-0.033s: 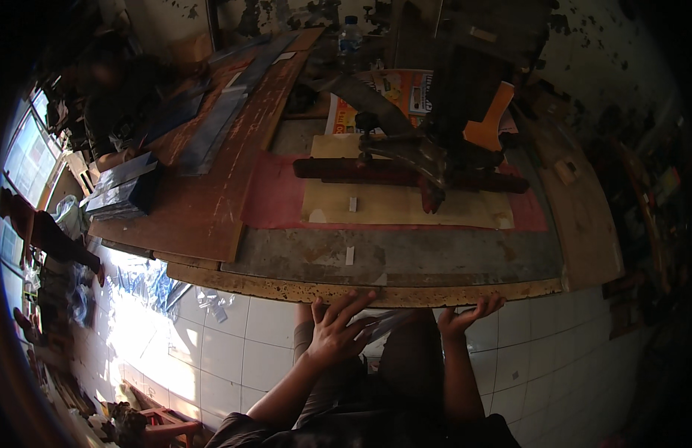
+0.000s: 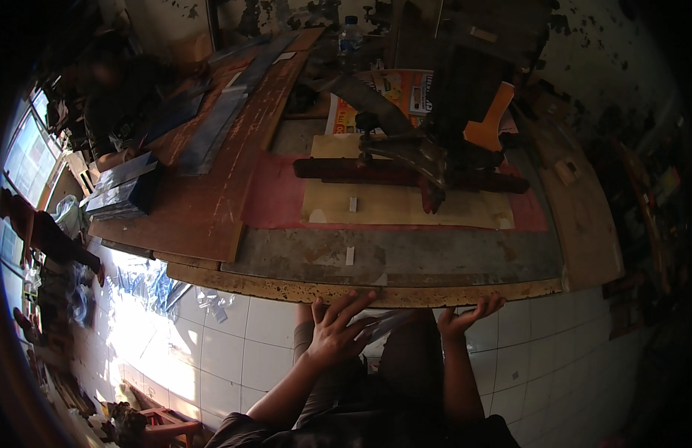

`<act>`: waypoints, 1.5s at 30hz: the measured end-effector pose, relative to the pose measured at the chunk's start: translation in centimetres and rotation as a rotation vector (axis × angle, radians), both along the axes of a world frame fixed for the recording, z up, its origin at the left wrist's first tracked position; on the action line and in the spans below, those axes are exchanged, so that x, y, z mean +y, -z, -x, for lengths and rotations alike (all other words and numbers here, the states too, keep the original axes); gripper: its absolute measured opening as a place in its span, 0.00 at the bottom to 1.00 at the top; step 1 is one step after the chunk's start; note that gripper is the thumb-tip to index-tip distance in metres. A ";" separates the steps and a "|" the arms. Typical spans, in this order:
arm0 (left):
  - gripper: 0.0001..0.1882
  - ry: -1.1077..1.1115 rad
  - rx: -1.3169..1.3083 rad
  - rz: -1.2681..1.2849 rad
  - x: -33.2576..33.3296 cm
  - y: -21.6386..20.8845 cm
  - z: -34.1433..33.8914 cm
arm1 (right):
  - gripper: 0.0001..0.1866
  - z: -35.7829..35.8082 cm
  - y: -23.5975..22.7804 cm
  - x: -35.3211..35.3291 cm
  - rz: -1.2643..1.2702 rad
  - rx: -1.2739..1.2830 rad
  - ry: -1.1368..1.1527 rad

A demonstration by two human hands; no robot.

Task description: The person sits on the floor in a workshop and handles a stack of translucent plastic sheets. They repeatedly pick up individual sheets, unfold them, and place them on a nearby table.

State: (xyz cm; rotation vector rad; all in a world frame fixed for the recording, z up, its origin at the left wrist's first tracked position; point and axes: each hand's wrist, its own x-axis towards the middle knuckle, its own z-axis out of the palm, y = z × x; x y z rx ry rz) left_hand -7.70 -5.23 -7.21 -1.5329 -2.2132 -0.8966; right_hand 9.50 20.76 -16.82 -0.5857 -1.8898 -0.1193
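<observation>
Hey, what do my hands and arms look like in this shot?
Your left hand and right hand are bare, with no gloves. Both forearms are uncovered, with no watch or band to be seen. Plain dark sleeves show at the lower edge. Finer details are too dim to tell.

From far away, I see a gray table (image 2: pixel 428 257). A pink sheet (image 2: pixel 274 196) lies on it. Left of the sheet is a brown board (image 2: pixel 200 224), in front is a white strip (image 2: pixel 350 256), and behind is a bright paper (image 2: pixel 394 89).
</observation>
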 end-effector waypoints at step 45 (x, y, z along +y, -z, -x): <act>0.08 0.027 -0.077 0.004 0.0 0.0 -0.2 | 0.41 -1.3 0.4 0.0 0.009 -0.088 0.016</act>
